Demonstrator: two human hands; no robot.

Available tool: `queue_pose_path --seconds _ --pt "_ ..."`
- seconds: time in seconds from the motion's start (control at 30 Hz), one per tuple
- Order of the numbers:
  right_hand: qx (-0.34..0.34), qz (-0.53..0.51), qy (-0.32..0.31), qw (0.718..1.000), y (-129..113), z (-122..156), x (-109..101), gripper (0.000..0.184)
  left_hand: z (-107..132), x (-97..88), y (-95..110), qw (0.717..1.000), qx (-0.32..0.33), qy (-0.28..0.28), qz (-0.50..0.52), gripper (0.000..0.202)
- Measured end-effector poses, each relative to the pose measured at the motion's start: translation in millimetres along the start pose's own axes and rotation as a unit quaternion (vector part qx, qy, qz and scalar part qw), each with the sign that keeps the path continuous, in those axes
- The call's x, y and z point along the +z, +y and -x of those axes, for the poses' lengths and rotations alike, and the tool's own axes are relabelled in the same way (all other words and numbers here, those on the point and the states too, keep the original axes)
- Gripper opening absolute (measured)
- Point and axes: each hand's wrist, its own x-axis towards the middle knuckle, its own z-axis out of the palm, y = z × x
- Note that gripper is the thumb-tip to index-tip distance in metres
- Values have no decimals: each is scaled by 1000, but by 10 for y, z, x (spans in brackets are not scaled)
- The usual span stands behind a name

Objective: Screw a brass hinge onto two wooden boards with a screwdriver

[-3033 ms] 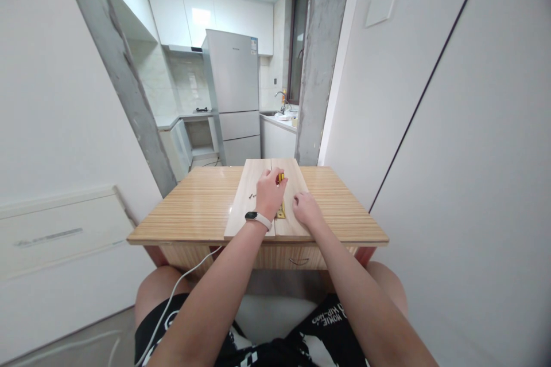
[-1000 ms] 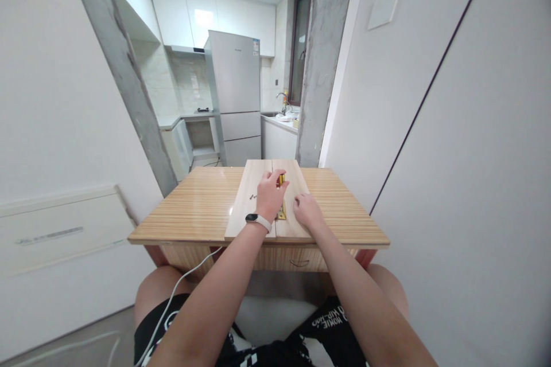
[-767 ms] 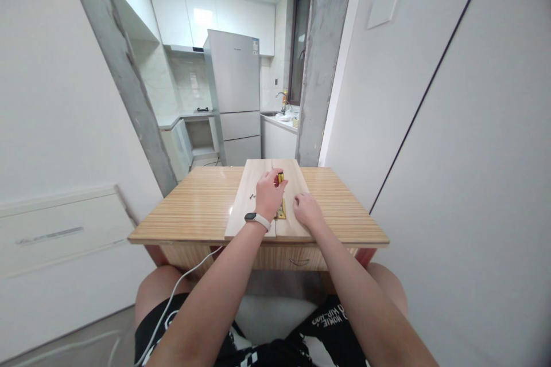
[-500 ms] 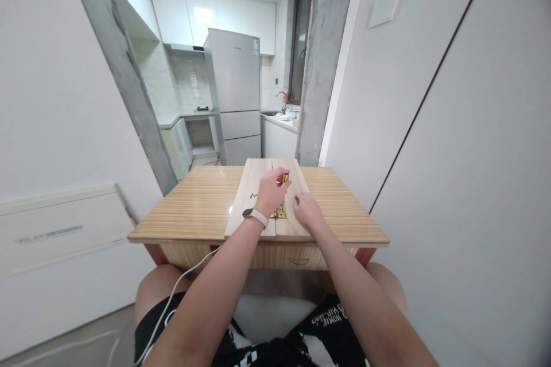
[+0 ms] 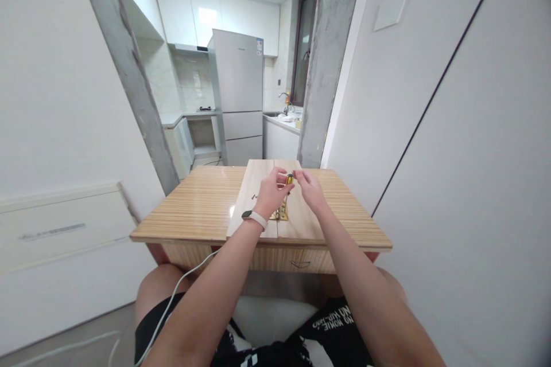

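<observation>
My left hand (image 5: 270, 192), with a watch on its wrist, is closed around a short screwdriver (image 5: 290, 180) with a yellow-and-black handle, held upright over the boards. My right hand (image 5: 310, 188) is raised just to the right of it, fingers pinched together close to the handle's top; what they hold, if anything, is too small to make out. Below my left hand a brass hinge (image 5: 283, 211) lies across the seam between two pale wooden boards (image 5: 241, 219), partly covered by the hand. A few small screws (image 5: 253, 197) lie on the left board.
The boards rest on a striped wooden table (image 5: 181, 206) with a drawer (image 5: 300, 264) in front. A white cable (image 5: 189, 271) runs down past its front edge at left. Behind stand a grey fridge (image 5: 239, 80) and kitchen counters; a white wall (image 5: 451, 172) is at right.
My right hand has lifted from the right board and moved up beside the screwdriver handle. My left hand still holds the screwdriver in nearly the same place. The view has shifted slightly.
</observation>
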Motion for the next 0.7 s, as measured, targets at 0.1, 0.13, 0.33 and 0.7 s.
queue_pose_path --seconds 0.1,0.13,0.33,0.7 --pt "5 -93 -63 994 -251 -141 165 50 25 20 20 1000 13 -2 -19 19" --pt "18 -117 -83 990 -289 -170 222 50 29 23 22 1000 19 -7 -21 16" --pt "83 -204 -144 965 -216 -229 415 63 37 -139 -55 997 48 -45 -51 5" --pt "131 -216 -118 961 -219 -233 451 73 311 -729 -907 942 -11 -95 -321 60"
